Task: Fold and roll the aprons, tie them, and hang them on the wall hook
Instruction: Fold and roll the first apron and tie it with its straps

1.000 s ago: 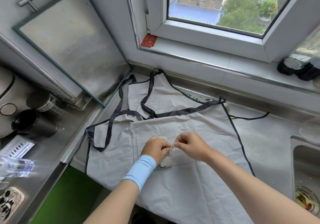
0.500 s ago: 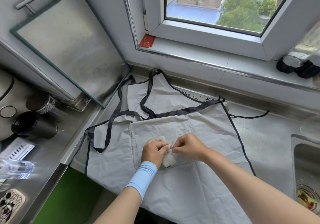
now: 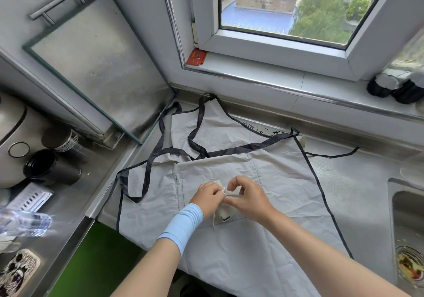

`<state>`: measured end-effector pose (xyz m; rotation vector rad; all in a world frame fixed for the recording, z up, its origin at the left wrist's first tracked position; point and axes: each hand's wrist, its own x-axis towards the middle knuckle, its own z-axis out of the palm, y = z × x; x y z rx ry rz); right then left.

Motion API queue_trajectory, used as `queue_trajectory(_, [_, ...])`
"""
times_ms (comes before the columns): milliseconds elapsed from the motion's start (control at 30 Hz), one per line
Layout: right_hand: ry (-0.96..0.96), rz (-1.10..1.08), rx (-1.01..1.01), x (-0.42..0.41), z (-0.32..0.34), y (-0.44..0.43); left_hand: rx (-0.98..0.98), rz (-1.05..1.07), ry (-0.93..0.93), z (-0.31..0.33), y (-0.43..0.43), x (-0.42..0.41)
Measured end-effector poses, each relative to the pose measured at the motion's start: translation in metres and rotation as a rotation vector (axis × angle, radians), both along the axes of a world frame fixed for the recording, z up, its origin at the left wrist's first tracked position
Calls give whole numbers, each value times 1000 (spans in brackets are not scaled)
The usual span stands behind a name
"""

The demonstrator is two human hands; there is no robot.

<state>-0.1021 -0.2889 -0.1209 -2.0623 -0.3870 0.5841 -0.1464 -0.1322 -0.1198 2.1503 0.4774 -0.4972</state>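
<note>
A light grey apron (image 3: 263, 248) with dark straps (image 3: 160, 154) lies spread flat over the steel counter, its lower part hanging over the front edge. On its pocket area sits a small cream rolled bundle (image 3: 223, 211) with thin cream strings. My left hand (image 3: 208, 198), with a blue wrist sleeve, pinches a string at the top of the bundle. My right hand (image 3: 246, 197) pinches the string from the other side, fingers curled. Most of the bundle is hidden by my hands.
A glass-edged board (image 3: 96, 62) leans in the left corner. Dark cups (image 3: 50, 166), a plastic bottle (image 3: 25, 224) and a phone case (image 3: 16, 271) lie on the left counter. A sink (image 3: 408, 228) with food scraps is at right. Black items (image 3: 394, 88) sit on the windowsill.
Both hands have kept working the strings on the small bundle; the right hand's fingers have lifted and curled higher over it. The apron has not moved.
</note>
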Motion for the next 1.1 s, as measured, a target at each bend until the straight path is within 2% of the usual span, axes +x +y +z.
queue_trajectory(100, [-63, 4, 90, -3, 3, 4, -130, 153, 0, 4, 1, -2])
queue_trajectory(200, [-85, 34, 100, -1, 2, 7, -248, 310, 9, 3, 4, -6])
queue_trajectory(300, [-81, 41, 37, 4, 3, 11, -325, 387, 36, 6, 7, -8])
queue_trajectory(400, [-178, 64, -157, 10, 8, 14, -433, 459, 48, 8, 9, -8])
queue_trajectory(467, [-241, 102, -242, 12, 12, 14, -400, 483, 47, 4, 8, -7])
queue_trajectory(567, [-325, 180, -297, 13, 14, 16, -230, 481, 18, 1, 4, -5])
queue_trajectory(767, [-476, 323, -346, 16, 1, 10, -115, 618, -53, -4, 7, -11])
queue_trajectory(900, [-407, 322, -441, 22, -3, -2, -34, 587, -91, -13, 10, -20])
queue_trajectory(967, [-314, 334, -470, 23, 1, 1, -32, 564, -137, -12, 5, -22])
queue_trajectory(1033, [-200, 309, -489, 23, 4, 7, -53, 558, -171, -8, 1, -21])
queue_trajectory(1100, [-119, 281, -495, 23, 4, 12, -156, 564, -220, -4, -3, -18])
